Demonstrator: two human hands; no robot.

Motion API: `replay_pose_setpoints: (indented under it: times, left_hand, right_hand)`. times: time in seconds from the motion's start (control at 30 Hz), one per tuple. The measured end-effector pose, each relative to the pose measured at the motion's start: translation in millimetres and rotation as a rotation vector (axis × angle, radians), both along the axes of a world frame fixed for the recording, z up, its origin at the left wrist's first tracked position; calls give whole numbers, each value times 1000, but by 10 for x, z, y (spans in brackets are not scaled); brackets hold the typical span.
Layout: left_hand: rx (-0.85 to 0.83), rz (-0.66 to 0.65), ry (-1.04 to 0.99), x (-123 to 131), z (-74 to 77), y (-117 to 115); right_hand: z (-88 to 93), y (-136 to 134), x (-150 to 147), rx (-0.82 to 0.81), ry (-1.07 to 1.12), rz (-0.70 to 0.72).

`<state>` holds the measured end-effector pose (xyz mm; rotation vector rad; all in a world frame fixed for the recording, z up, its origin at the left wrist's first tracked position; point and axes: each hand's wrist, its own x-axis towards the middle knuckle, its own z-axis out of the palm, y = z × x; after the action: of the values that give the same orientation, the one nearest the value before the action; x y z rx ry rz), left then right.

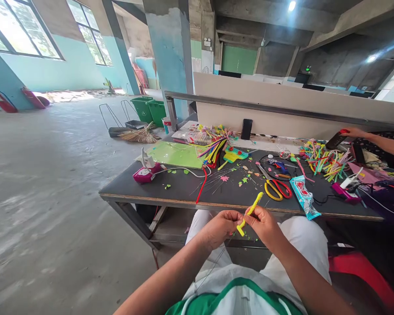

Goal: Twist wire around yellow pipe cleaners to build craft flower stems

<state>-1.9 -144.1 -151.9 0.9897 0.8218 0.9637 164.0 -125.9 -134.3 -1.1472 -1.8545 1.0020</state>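
Over my lap, just in front of the dark table's (184,188) near edge, both hands meet on a yellow pipe cleaner (251,211). My right hand (264,225) pinches its lower part, and the upper end sticks up and to the right. My left hand (221,225) is closed beside it, fingertips touching the bottom end of the stick.
Scissors with yellow and red handles (276,188), a blue-and-white packet (304,197), piles of coloured pipe cleaners (321,159), a green sheet (177,154), a pink glue gun (146,171) and a black phone (246,129) lie on the table. Another person's hand (354,132) reaches in at far right.
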Motion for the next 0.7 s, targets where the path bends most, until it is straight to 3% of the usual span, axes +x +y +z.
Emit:
replay_pose_setpoints:
  times: [0.27,0.4,0.5,0.57,0.7]
  left_hand:
    - [117,106,170,59,49,-18]
    - [433,316,440,105,118,-97]
    - [602,380,596,117,131,-131]
    - [576,402,601,120,117,-127]
    - [296,338,387,117,72,-81]
  right_hand:
    - [-27,-26,-47,205,-166,-163]
    - [-67,-20,-66,250,-188,-215]
    - [-72,-24,-79,267,-197,-253]
    - [-67,-33,-85,273,-206,-261]
    - [-61,-69,-88,239,-182,-205]
